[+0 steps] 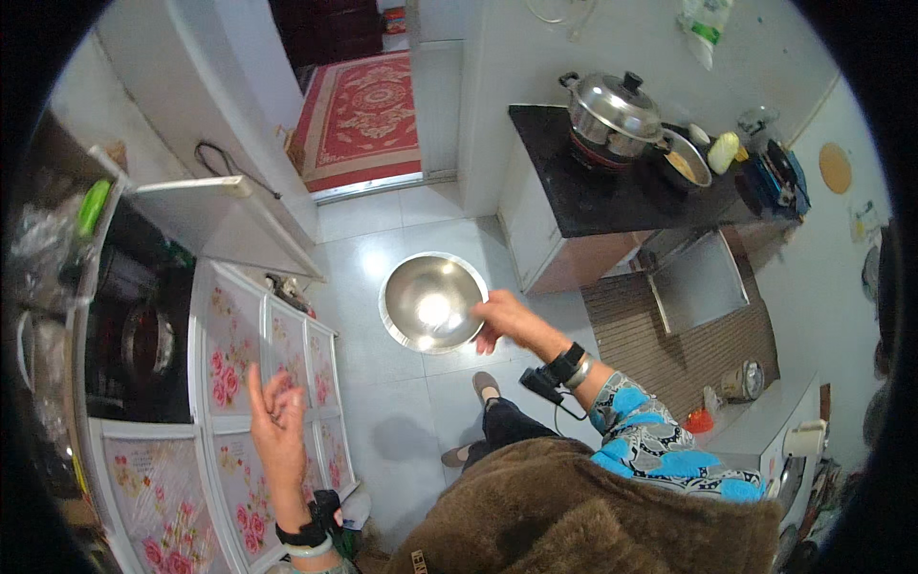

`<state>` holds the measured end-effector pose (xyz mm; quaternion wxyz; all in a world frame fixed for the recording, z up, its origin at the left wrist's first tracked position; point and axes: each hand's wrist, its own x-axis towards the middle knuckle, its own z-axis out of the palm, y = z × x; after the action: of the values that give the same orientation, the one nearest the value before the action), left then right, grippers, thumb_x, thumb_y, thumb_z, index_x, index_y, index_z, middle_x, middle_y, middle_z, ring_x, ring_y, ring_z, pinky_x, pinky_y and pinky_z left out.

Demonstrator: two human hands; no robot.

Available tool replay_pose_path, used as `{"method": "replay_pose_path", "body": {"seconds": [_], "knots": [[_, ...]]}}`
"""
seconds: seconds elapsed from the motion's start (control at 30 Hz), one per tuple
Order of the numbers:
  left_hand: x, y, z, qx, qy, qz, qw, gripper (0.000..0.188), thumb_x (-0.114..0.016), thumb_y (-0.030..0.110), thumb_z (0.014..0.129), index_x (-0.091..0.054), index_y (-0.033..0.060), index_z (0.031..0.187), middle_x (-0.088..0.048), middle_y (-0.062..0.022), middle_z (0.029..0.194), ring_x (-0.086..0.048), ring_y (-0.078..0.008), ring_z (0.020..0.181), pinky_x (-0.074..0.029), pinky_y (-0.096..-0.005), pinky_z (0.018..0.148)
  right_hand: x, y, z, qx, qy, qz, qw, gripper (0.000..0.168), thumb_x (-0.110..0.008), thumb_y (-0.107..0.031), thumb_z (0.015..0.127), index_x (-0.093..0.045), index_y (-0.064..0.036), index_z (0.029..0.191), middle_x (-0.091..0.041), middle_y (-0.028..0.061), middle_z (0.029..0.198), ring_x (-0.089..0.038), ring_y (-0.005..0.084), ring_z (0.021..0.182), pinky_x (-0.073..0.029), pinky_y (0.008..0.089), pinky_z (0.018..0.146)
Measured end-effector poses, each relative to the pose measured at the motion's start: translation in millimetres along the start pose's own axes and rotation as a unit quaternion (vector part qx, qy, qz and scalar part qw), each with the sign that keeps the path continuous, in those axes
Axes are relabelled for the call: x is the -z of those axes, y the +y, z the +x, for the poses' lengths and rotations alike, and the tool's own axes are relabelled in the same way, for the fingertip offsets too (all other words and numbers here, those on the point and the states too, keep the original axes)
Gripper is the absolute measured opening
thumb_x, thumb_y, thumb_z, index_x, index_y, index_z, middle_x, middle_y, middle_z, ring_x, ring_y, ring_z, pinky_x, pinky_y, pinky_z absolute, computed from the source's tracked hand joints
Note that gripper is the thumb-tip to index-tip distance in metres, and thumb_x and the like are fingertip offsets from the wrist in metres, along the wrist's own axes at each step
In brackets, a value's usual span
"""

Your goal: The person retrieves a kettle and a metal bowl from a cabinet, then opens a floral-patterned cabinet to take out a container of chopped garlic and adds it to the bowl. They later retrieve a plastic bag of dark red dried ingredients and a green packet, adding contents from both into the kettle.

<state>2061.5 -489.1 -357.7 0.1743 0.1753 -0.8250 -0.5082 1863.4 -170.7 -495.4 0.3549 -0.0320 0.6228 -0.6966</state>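
A round stainless steel basin (423, 294) hangs over the tiled floor, its hollow side facing up. My right hand (500, 319) grips its rim at the right side, the thumb over the edge. My left hand (278, 416) is raised with its fingers apart and holds nothing; it is in front of the cabinet doors (240, 488) with pink flower prints. Both wrists carry black straps, and a small black device hangs at the right one.
A lidded steel pot (617, 107) and a pan with food (685, 161) stand on the black counter (574, 201) at upper right. Below it, a cabinet door (699, 283) stands open over a brown mat (631, 330). Another door panel (215, 215) juts out at left.
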Motion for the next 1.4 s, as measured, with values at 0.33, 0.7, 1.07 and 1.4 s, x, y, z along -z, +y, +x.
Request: {"method": "replay_pose_path", "body": {"seconds": [0.33,0.7,1.07,1.4], "knots": [[-134.2,7.8,103.3,-0.061,-0.071,-0.036,0.995,0.071,-0.063,0.009,0.098,-0.025,0.0028,0.158,-0.043,-0.0193,0.153,-0.059,-0.0222,0.121,-0.053,-0.0309,0.092,272.4,37.6,63.9,0.014,0.352,0.137,0.926,0.036,-0.044,-0.016,0.099,-0.059,0.015,0.106,-0.070,0.0201,0.081,-0.067,0.0229,0.052,-0.057,0.0333,0.042],[-134.7,-32.5,148.1,0.057,0.041,0.047,0.996,0.052,-0.064,0.018,0.098,-0.048,0.0008,0.144,-0.058,-0.0157,0.137,-0.065,-0.0209,0.108,-0.057,-0.0338,0.084,386.4,84.5,106.5,0.072,0.379,0.164,0.908,0.041,-0.051,-0.022,0.099,-0.054,0.014,0.118,-0.070,0.0213,0.092,-0.073,0.0288,0.067,-0.062,0.0354,0.054],[11.7,-99.5,152.9,-0.016,0.095,0.698,0.710,0.048,-0.066,0.017,0.088,-0.057,-0.0083,0.128,-0.059,-0.0269,0.132,-0.051,-0.0431,0.130,-0.034,-0.0521,0.114,338.9,70.2,103.7,-0.080,0.187,0.026,0.979,0.049,-0.063,-0.044,0.094,-0.061,0.003,0.107,-0.071,0.0146,0.083,-0.068,0.0196,0.059,-0.055,0.0292,0.047],[120.8,-114.5,141.0,0.103,0.015,0.863,0.494,0.028,-0.059,0.016,0.089,-0.078,0.0028,0.103,-0.071,-0.0223,0.114,-0.055,-0.0396,0.126,-0.012,-0.0651,0.119,-7.4,-60.1,148.8,0.061,-0.226,-0.188,0.954,0.037,-0.062,-0.026,0.099,-0.061,0.003,0.123,-0.071,0.0122,0.100,-0.072,0.0208,0.082,-0.057,0.0311,0.064]]}}
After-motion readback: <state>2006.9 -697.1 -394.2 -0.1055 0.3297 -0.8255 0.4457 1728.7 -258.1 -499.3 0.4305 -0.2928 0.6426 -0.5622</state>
